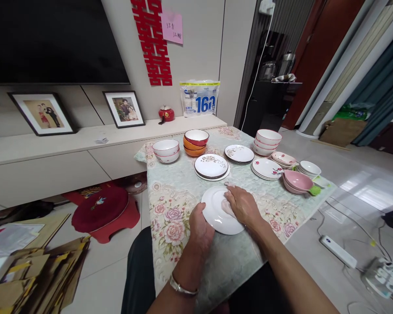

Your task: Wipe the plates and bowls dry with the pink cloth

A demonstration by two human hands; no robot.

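A plain white plate (pixel 218 218) is held over the near part of the cloth-covered table, its shiny face turned up. My left hand (pixel 201 226) grips its left edge, thumb on top and the other fingers mostly hidden beneath. Over the far right rim, my right hand (pixel 244 205) is closed along the edge, fingers together. A pale pinkish patch shows on the plate beside these fingers; I cannot tell whether it is a reflection or a thin wipe. Just beyond lies a stack of brown-rimmed flowered plates (pixel 211 165).
Around the table (pixel 173 183) stand white bowls (pixel 166 150), orange and red bowls (pixel 195 144), more plates (pixel 239 153), flower plates (pixel 267 169), pink bowls (pixel 297 181), small white bowls (pixel 309 168) and tall-stacked bowls (pixel 267 141). A red stool (pixel 101 209) and flattened cardboard (pixel 49 270) are left.
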